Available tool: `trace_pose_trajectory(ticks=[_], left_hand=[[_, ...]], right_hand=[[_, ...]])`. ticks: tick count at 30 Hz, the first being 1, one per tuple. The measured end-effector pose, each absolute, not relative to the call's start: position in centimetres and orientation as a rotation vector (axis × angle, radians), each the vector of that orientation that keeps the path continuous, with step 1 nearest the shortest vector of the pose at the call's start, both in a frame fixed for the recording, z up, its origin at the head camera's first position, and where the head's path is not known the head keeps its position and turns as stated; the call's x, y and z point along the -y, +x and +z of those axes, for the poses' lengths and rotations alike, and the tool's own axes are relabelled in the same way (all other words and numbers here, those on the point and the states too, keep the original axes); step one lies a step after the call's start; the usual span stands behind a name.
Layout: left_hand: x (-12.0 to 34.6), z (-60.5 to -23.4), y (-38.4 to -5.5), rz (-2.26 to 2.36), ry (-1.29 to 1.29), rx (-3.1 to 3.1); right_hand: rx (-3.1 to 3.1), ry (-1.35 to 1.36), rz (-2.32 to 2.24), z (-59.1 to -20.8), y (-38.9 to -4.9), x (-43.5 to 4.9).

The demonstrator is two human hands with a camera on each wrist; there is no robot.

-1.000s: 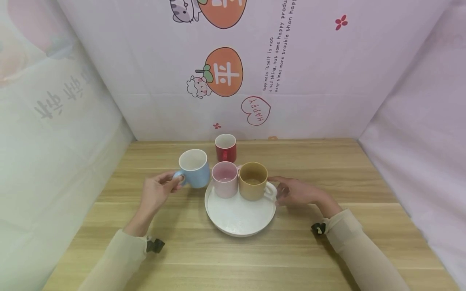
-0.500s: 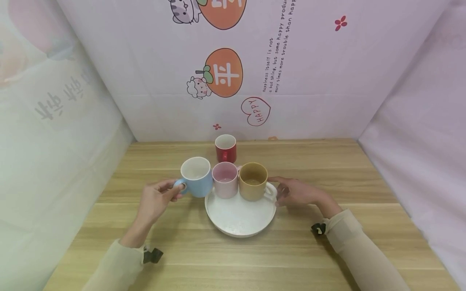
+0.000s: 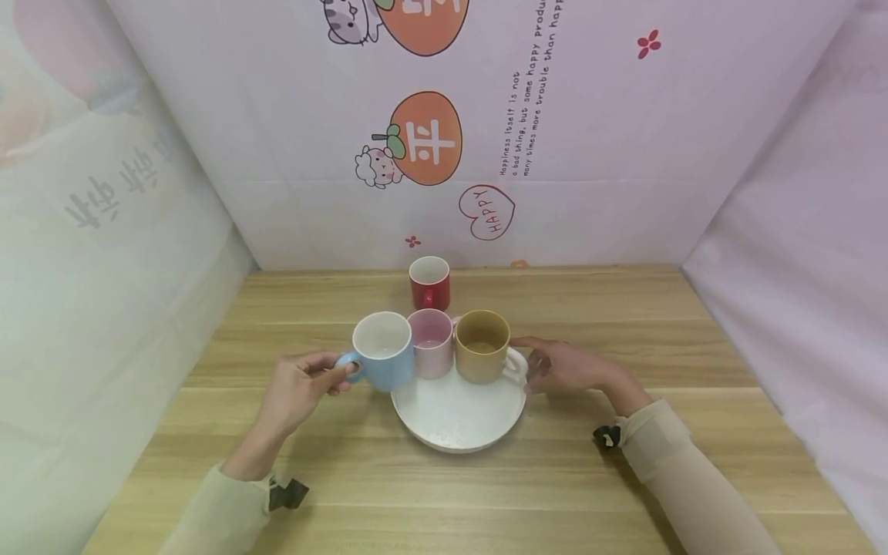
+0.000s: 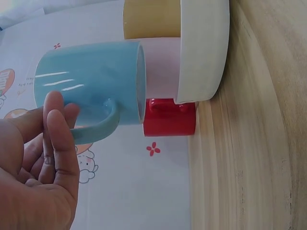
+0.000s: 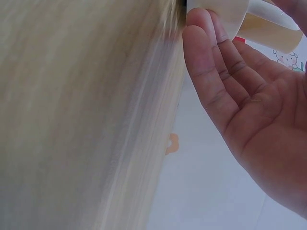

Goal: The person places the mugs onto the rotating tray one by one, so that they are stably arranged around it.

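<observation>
My left hand [image 3: 298,389] pinches the handle of a light blue mug [image 3: 385,362]. In the left wrist view that mug [image 4: 91,79] hangs upright above the level of the white round tray [image 3: 458,420], overlapping the tray's left rim in the head view. On the tray stand a pink mug [image 3: 433,356] and a mustard mug [image 3: 481,361] with a white handle. At the tray's right side rests my right hand [image 3: 565,365], close to that handle. The right wrist view shows its fingers [image 5: 204,67] fairly straight, fingertips right at the tray's side.
A red mug [image 3: 430,287] stands on the wooden table [image 3: 444,509] behind the tray, near a printed white cloth backdrop [image 3: 590,154]. White cloth also hangs along the left and right sides.
My left hand has carried the blue mug nearer to me and slightly right, so it now overlaps the pink mug and the tray's left rim in the head view. My right hand has stayed put.
</observation>
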State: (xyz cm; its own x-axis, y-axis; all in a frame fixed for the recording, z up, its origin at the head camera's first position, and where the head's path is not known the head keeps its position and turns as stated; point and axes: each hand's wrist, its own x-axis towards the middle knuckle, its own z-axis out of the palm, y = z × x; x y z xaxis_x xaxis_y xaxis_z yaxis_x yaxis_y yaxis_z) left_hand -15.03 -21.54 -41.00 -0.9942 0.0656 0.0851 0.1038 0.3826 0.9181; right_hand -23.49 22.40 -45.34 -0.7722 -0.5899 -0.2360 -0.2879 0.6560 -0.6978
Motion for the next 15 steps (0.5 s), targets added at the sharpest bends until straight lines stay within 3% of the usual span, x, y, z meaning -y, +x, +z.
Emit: trace_pose_trajectory(ticks=[15], left_hand=[[20.67,-41.07,-14.46,-1.827,-0.268,2.653]], right_hand=[[-2.443,-0.690,-0.892,-45.41,-23.54,-22.39]])
